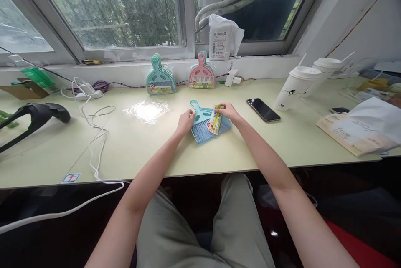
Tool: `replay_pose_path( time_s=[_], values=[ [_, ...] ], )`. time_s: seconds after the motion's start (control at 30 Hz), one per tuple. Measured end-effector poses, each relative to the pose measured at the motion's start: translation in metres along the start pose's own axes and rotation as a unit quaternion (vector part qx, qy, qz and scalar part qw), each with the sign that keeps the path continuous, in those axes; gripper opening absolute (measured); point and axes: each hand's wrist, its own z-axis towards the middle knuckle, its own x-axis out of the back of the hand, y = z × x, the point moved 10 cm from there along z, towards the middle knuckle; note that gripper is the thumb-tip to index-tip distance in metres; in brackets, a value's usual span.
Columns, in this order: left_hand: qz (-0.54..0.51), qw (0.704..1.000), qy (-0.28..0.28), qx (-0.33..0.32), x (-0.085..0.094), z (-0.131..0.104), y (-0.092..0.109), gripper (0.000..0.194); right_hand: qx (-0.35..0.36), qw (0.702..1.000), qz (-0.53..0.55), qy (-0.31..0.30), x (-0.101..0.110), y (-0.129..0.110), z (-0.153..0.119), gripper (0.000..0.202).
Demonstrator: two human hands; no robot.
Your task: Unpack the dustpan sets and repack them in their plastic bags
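Observation:
A teal mini dustpan and brush set (203, 133) lies tilted on the table in front of me, its handle pointing away and its grey-blue bristles toward me. My left hand (186, 121) is closed on the left edge of the set, near the handle. My right hand (228, 110) pinches the upper end of a yellow-green printed label card (214, 122), which lies slantwise across the brush. A crumpled clear plastic wrapper (147, 110) rests on the table to the left of the set.
Teal dustpan sets (161, 77) and pink ones (202, 72) lean against the sill at the back. On the right are a phone (263, 109), white cups (296, 88) and a paper bag (360, 126). A white cable (99, 151) and a black headset-like frame (34, 115) lie left.

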Motion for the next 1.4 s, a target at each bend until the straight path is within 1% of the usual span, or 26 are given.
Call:
replay_pose_path(
  time_s=[0.03,0.1,0.2,0.23,0.27,0.3,0.37,0.4,0.43,0.47,0.5,0.57,0.63,0.67,0.7,0.73,0.8,0.83,0.87,0.9,0.97,1.03,1.1,1.17,1.3,1.4],
  values=[
    [-0.052,0.998,0.019,0.022,0.002,0.000,-0.005,0.020,-0.003,1.000,0.005,0.015,-0.001,-0.001,0.000,0.021],
    [-0.156,0.985,0.052,0.058,0.004,0.000,-0.013,0.018,-0.008,0.999,0.000,0.045,-0.001,-0.003,-0.001,0.022],
    [-0.297,0.945,0.105,0.088,0.009,-0.002,-0.020,0.029,-0.018,0.997,0.007,0.079,-0.002,-0.003,-0.003,0.025],
    [-0.341,0.929,0.105,0.094,0.007,-0.002,-0.020,0.033,-0.021,0.996,0.025,0.082,-0.003,-0.002,-0.003,0.026],
    [-0.382,0.914,0.087,0.103,0.003,-0.002,-0.019,0.035,-0.021,0.995,0.048,0.084,-0.005,-0.001,-0.004,0.028],
    [-0.416,0.901,0.049,0.114,-0.005,-0.002,-0.017,0.036,-0.021,0.993,0.070,0.089,-0.005,0.000,-0.005,0.029],
    [-0.455,0.879,-0.057,0.132,-0.023,-0.004,-0.009,0.035,-0.020,0.989,0.096,0.111,-0.003,0.002,-0.007,0.030],
    [-0.459,0.872,-0.107,0.135,-0.031,-0.007,-0.004,0.037,-0.019,0.987,0.098,0.123,-0.001,0.003,-0.008,0.030],
    [-0.457,0.867,-0.144,0.136,-0.036,-0.010,-0.001,0.040,-0.019,0.986,0.094,0.134,0.001,0.003,-0.009,0.030],
    [-0.454,0.865,-0.166,0.132,-0.040,-0.013,0.001,0.045,-0.020,0.986,0.088,0.144,0.004,0.003,-0.010,0.030],
    [-0.453,0.865,-0.175,0.125,-0.041,-0.014,0.002,0.049,-0.022,0.984,0.081,0.156,0.008,0.002,-0.011,0.030],
    [-0.460,0.867,-0.160,0.111,-0.039,-0.012,0.001,0.054,-0.013,0.976,0.059,0.209,0.024,-0.005,-0.017,0.032],
    [-0.476,0.867,-0.121,0.088,-0.032,-0.007,0.001,0.058,0.018,0.961,0.042,0.273,0.044,-0.020,-0.024,0.035],
    [-0.486,0.865,-0.102,0.076,-0.027,-0.005,0.001,0.059,0.036,0.957,0.047,0.284,0.050,-0.028,-0.027,0.036],
    [-0.495,0.862,-0.090,0.064,-0.024,-0.003,0.001,0.060,0.050,0.959,0.067,0.271,0.052,-0.036,-0.027,0.038],
    [-0.503,0.859,-0.081,0.056,-0.021,-0.001,0.002,0.060,0.056,0.965,0.099,0.236,0.049,-0.041,-0.025,0.041],
    [-0.512,0.855,-0.070,0.052,-0.017,0.002,0.000,0.060,0.054,0.974,0.172,0.136,0.032,-0.050,-0.021,0.046],
    [-0.515,0.853,-0.064,0.052,-0.015,0.004,-0.001,0.060,0.052,0.975,0.195,0.097,0.023,-0.054,-0.021,0.048],
    [-0.518,0.852,-0.057,0.050,-0.014,0.005,-0.001,0.060,0.051,0.975,0.204,0.077,0.016,-0.058,-0.023,0.049],
    [-0.519,0.852,-0.048,0.047,-0.012,0.006,-0.002,0.060,0.052,0.976,0.198,0.073,0.012,-0.060,-0.025,0.050],
    [-0.517,0.854,-0.033,0.038,-0.010,0.006,-0.002,0.063,0.058,0.983,0.149,0.095,0.007,-0.064,-0.031,0.051],
    [-0.509,0.860,-0.030,0.029,-0.010,0.006,0.001,0.068,0.064,0.987,0.072,0.126,0.007,-0.067,-0.038,0.051],
    [-0.502,0.864,-0.039,0.017,-0.010,0.004,0.007,0.070,0.071,0.985,-0.009,0.157,0.009,-0.072,-0.044,0.049],
    [-0.501,0.864,-0.049,0.005,-0.010,0.000,0.014,0.071,0.078,0.978,-0.067,0.183,0.015,-0.077,-0.050,0.046],
    [-0.506,0.860,-0.068,-0.007,-0.010,-0.007,0.027,0.070,0.092,0.971,-0.108,0.193,0.021,-0.084,-0.055,0.045],
    [-0.512,0.855,-0.080,-0.022,-0.009,-0.010,0.035,0.067,0.119,0.962,-0.137,0.205,0.022,-0.090,-0.057,0.043]
  ],
)
